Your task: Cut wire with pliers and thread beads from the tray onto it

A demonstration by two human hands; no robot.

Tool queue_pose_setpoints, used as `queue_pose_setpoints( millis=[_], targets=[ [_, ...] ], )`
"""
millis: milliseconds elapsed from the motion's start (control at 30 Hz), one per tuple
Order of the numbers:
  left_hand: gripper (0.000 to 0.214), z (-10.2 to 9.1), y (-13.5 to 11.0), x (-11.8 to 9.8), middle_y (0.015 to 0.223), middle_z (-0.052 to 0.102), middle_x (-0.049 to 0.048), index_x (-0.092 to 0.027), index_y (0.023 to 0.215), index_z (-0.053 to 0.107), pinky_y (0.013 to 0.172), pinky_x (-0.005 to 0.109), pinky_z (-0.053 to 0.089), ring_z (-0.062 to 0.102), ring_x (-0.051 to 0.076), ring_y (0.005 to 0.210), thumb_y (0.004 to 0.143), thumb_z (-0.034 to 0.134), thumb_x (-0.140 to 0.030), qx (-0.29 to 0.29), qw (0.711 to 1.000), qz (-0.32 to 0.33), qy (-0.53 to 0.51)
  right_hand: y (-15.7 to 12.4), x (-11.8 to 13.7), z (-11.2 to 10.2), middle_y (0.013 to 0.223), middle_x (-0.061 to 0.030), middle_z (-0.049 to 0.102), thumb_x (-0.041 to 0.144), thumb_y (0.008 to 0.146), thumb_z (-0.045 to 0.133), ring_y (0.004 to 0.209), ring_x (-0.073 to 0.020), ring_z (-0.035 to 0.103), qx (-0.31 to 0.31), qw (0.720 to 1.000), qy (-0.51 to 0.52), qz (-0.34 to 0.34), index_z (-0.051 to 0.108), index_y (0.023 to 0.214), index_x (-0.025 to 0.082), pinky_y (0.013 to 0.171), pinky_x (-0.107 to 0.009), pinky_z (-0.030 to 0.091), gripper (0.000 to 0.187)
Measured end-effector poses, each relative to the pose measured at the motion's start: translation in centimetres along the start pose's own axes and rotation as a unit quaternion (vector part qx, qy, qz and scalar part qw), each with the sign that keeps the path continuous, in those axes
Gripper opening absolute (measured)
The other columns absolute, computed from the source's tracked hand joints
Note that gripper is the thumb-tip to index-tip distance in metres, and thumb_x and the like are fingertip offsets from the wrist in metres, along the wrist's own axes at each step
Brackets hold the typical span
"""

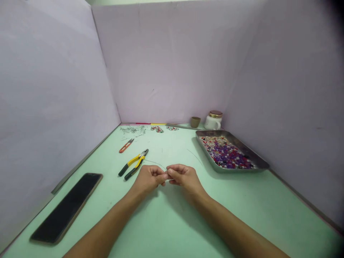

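My left hand (149,178) and my right hand (182,176) meet over the middle of the pale green table (188,218). Both are closed in a pinch, fingertips touching each other. Between them runs a thin wire (157,163) that curves up and left from the pinch. Whatever small piece sits at the fingertips is too tiny to make out. Yellow-handled pliers (133,164) lie just left of my left hand.
A metal tray (260,160) of several mixed purple, red and white beads stands at the right. Red thread snips (126,145), small bead piles (157,129), a white jar (213,120) and a small cup (195,122) lie farther back. A dark phone (68,206) lies front left. Lilac walls surround.
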State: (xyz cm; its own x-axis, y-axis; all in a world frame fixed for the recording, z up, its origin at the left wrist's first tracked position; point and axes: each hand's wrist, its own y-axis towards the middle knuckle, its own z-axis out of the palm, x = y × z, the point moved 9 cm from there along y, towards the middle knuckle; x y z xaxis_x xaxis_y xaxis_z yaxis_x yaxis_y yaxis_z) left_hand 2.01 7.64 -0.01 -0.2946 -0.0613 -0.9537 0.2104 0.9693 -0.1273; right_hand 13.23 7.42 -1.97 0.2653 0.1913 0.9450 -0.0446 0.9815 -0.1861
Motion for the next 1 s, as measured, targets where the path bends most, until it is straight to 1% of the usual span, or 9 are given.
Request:
queue_pose_setpoints(
  millis=[100,167,300,367,467,567,700,833,1000],
  targets=[
    [0.013,-0.5,0.1,0.0,0.044,0.051,-0.0022,-0.012,0.054,0.055,0.043,0.019,0.026,0.036,0.006,0.042,0.059,0.057,-0.024,-0.015,1.0,0.0,0.015,-0.2,0.0,0.6,0.065,-0.0043,0.065,0.032,0.053,0.069,0.061,-0.0139,0.059,0.026,1.0,0.003,0.008,0.063,0.069,0.013,0.056,-0.026,0.046,0.026],
    [0.01,-0.7,0.1,-0.1,0.044,0.05,-0.0028,-0.012,0.054,0.056,0.044,0.019,0.026,0.037,0.006,0.043,0.058,0.056,-0.021,-0.02,1.0,0.007,0.02,-0.3,0.1,0.8,0.064,-0.0031,0.063,0.031,0.053,0.068,0.063,-0.0145,0.059,0.038,0.999,0.003,0.008,0.062,0.067,0.014,0.055,-0.026,0.047,0.023],
    [0.009,-0.7,0.0,-0.5,0.044,0.049,-0.0034,-0.012,0.053,0.056,0.044,0.02,0.026,0.036,0.006,0.043,0.059,0.054,-0.019,-0.01,0.999,0.027,0.026,-0.3,0.4,0.7,0.055,0.0008,0.058,0.028,0.054,0.067,0.053,-0.0105,0.054,0.04,0.999,-0.019,0.006,0.062,0.065,0.013,0.055,-0.026,0.047,0.019],
    [0.009,-0.7,0.0,-0.6,0.045,0.049,-0.0034,-0.012,0.054,0.056,0.044,0.02,0.025,0.036,0.006,0.043,0.06,0.054,-0.018,-0.003,0.999,0.033,0.025,-0.3,0.5,0.6,0.053,0.0009,0.058,0.027,0.055,0.067,0.05,-0.0093,0.053,0.039,0.999,-0.027,0.009,0.063,0.065,0.013,0.056,-0.026,0.047,0.018],
    [0.008,-0.6,0.0,-0.5,0.044,0.049,-0.0032,-0.012,0.054,0.056,0.044,0.02,0.025,0.035,0.006,0.043,0.059,0.054,-0.017,0.005,0.999,0.03,0.02,-0.2,0.6,0.5,0.053,-0.0001,0.059,0.025,0.054,0.068,0.051,-0.0101,0.054,0.034,0.999,-0.028,0.005,0.062,0.065,0.012,0.057,-0.027,0.047,0.018],
    [0.007,-0.2,0.1,-0.1,0.044,0.05,-0.0032,-0.012,0.055,0.056,0.042,0.019,0.023,0.032,0.005,0.041,0.06,0.054,-0.017,0.026,0.999,0.018,0.006,0.0,0.9,0.6,0.05,0.0011,0.057,0.022,0.053,0.067,0.049,-0.0101,0.053,0.039,0.999,-0.028,-0.02,0.06,0.065,0.013,0.056,-0.028,0.047,0.017],
    [0.009,0.6,0.1,0.7,0.045,0.049,-0.0032,-0.012,0.057,0.055,0.041,0.019,0.019,0.029,0.004,0.04,0.063,0.053,-0.019,0.073,0.996,0.005,-0.046,0.0,1.4,0.7,0.048,0.0023,0.056,0.022,0.055,0.066,0.047,-0.0097,0.052,0.044,0.997,-0.033,-0.058,0.059,0.064,0.013,0.055,-0.028,0.048,0.014],
    [0.011,1.3,0.1,1.2,0.045,0.047,-0.0038,-0.013,0.058,0.052,0.038,0.019,0.014,0.025,0.003,0.038,0.064,0.053,-0.021,0.115,0.988,-0.015,-0.102,0.1,1.3,0.7,0.049,0.0026,0.056,0.023,0.055,0.066,0.047,-0.0094,0.053,0.041,0.997,-0.033,-0.052,0.059,0.064,0.012,0.053,-0.028,0.049,0.016],
    [0.018,1.9,0.0,1.5,0.046,0.045,-0.0042,-0.013,0.056,0.048,0.037,0.02,0.008,0.022,0.001,0.035,0.066,0.055,-0.026,0.153,0.974,-0.047,-0.16,0.2,1.2,0.9,0.052,0.0031,0.056,0.024,0.055,0.067,0.047,-0.0094,0.055,0.052,0.997,-0.028,-0.046,0.058,0.065,0.013,0.052,-0.027,0.05,0.018]
  ],
)
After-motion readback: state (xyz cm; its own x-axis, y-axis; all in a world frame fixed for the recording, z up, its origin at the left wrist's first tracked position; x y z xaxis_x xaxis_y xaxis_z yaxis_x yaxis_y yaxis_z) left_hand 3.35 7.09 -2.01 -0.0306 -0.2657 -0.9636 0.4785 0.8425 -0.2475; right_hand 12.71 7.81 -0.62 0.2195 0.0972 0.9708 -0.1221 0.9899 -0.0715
